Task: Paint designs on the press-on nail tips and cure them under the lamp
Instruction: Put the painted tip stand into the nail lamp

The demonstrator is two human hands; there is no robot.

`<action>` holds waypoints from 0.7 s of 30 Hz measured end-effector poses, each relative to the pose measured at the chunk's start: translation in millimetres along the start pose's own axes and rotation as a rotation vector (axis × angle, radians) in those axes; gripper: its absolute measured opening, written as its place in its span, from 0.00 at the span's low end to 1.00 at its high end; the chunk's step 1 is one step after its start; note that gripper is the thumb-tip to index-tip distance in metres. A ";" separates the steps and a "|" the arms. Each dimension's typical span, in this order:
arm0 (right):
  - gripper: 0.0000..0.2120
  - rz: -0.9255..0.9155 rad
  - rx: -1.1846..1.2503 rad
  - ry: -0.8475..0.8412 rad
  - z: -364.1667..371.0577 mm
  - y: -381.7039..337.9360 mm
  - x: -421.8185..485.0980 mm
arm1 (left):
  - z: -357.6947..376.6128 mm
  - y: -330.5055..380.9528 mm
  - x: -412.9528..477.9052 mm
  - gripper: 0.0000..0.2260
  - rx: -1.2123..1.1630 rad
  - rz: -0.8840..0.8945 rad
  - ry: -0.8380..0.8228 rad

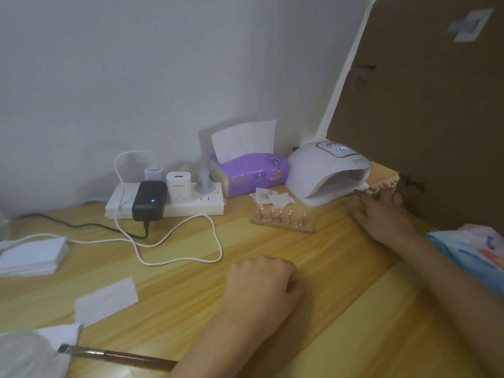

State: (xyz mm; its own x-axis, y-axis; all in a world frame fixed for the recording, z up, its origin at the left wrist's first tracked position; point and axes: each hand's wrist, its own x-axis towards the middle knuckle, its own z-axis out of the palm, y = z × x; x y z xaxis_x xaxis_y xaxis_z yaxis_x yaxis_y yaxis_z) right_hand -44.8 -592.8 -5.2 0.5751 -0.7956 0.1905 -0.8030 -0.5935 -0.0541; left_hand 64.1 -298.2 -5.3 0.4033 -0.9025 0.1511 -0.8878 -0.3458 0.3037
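Head view: the left hand rests low in the centre of the table, fingers curled into a fist with nothing in it. At right, the right hand reaches with spread fingers to a row of nail tips at the lamp mouth; whether it grips them is unclear. A second stand of tips sits left of the lamp. A brush lies at lower left.
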 end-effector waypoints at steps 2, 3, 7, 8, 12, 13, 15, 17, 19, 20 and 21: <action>0.19 -0.109 0.018 0.039 1.8 7.1 -1.3 | -0.4 0.0 0.3 0.15 0.007 -0.005 0.001; 0.18 -0.145 0.016 0.036 2.7 9.8 -0.8 | -0.4 0.2 0.4 0.15 0.015 -0.006 0.000; 0.21 -0.015 0.001 -0.031 3.1 16.2 12.3 | -0.3 0.1 -0.1 0.16 0.033 -0.012 -0.007; 0.24 0.041 0.004 -0.052 1.2 15.6 14.9 | -0.5 0.0 -0.3 0.17 0.034 -0.011 -0.008; 0.20 -0.069 0.233 0.043 -3.4 0.9 4.9 | -0.6 -0.5 0.3 0.17 0.037 -0.008 -0.003; 0.19 -0.135 0.382 0.056 -3.8 -5.9 -4.5 | -0.3 -0.5 0.4 0.17 0.034 -0.010 0.000; 0.21 -0.219 0.679 -0.097 -9.4 -21.0 -25.9 | 0.1 -0.4 0.9 0.17 0.033 -0.013 0.004; 0.24 -0.265 0.741 -0.330 -14.2 -34.8 -39.9 | -0.1 -0.3 1.1 0.17 0.031 -0.017 0.001; 0.24 -0.302 0.728 -0.384 -14.4 -47.9 -46.8 | -0.1 -0.1 1.4 0.17 0.041 -0.012 0.004; 0.22 -0.316 0.749 -0.347 -13.6 -54.5 -48.7 | 0.1 -0.1 1.6 0.18 0.046 -0.009 0.010; 0.20 -0.323 0.781 -0.288 -12.4 -60.3 -50.3 | -0.3 0.2 1.5 0.18 0.048 -0.009 0.015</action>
State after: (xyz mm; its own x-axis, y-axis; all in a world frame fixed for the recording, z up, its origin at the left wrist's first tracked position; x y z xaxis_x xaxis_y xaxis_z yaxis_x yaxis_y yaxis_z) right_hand -27.2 -515.5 0.6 0.8566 -0.5120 0.0639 -0.3201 -0.6244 -0.7126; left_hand 64.5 -299.5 -4.7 0.4141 -0.8955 0.1632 -0.8938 -0.3660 0.2593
